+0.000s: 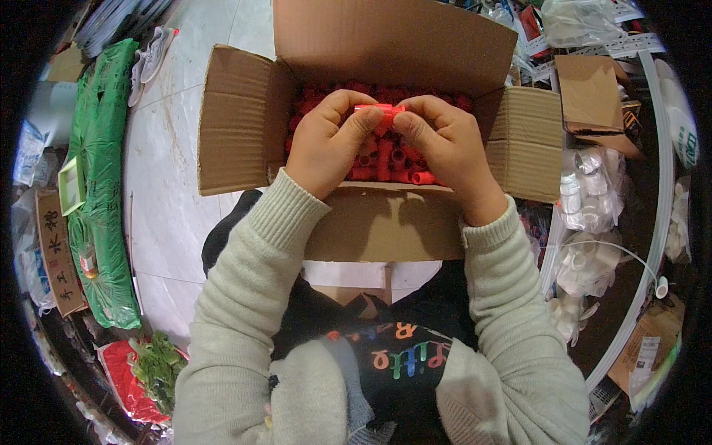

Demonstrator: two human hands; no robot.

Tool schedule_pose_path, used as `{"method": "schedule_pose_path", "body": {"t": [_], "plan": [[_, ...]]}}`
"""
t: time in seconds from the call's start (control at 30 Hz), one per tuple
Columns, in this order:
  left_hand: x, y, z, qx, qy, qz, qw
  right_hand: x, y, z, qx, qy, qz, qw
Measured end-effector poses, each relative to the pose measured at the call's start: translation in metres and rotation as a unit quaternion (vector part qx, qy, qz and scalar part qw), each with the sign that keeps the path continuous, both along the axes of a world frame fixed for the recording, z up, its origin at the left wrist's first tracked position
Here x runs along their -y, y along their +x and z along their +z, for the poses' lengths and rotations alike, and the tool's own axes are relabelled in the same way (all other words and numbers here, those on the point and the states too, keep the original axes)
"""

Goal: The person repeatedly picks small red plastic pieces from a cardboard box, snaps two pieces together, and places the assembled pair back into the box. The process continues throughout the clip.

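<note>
Over an open cardboard box (393, 222), both my hands meet at one small red plastic pipe fitting (383, 109). My left hand (330, 141) pinches its left end between thumb and forefinger. At the other end, my right hand (449, 144) grips it the same way. Below them the box holds many similar red fittings (384, 157), short tubes with round openings. Its flaps are folded outward. My hands hide part of the pile, and whether the held piece is one part or two joined parts is hard to tell.
A long green wrapped bundle (104, 185) lies on the left, near shoes (152, 63). Leafy greens (158, 367) rest on a red bag (126, 378) at lower left. On the right are bags of white fittings (591, 189), a smaller carton (591, 93) and white pipes (664, 148).
</note>
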State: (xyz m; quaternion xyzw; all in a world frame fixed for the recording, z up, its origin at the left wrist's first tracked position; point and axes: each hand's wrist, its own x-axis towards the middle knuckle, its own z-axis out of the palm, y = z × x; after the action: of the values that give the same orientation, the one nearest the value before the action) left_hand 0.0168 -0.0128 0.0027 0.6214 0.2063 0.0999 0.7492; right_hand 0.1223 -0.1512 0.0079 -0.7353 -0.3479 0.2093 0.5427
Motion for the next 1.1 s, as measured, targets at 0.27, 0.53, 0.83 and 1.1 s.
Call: {"method": "schedule_pose_path", "body": {"t": [0.27, 0.53, 0.83, 1.1], "plan": [[0.0, 0.0, 0.0, 0.023, -0.023, 0.001, 0.999, 0.011, 0.006, -0.011, -0.132, -0.018, 0.088, 0.987], [-0.002, -0.001, 0.007, 0.032, -0.057, 0.002, 0.998, 0.007, 0.011, -0.011, -0.016, -0.029, 0.015, 0.999], [-0.008, -0.001, 0.002, 0.027, -0.074, -0.002, 0.997, 0.009, 0.004, 0.011, 0.081, 0.084, 0.117, 0.986], [-0.009, -0.001, -0.001, 0.012, -0.089, 0.001, 0.996, 0.008, 0.001, 0.001, 0.072, 0.071, 0.002, 0.995]]}}
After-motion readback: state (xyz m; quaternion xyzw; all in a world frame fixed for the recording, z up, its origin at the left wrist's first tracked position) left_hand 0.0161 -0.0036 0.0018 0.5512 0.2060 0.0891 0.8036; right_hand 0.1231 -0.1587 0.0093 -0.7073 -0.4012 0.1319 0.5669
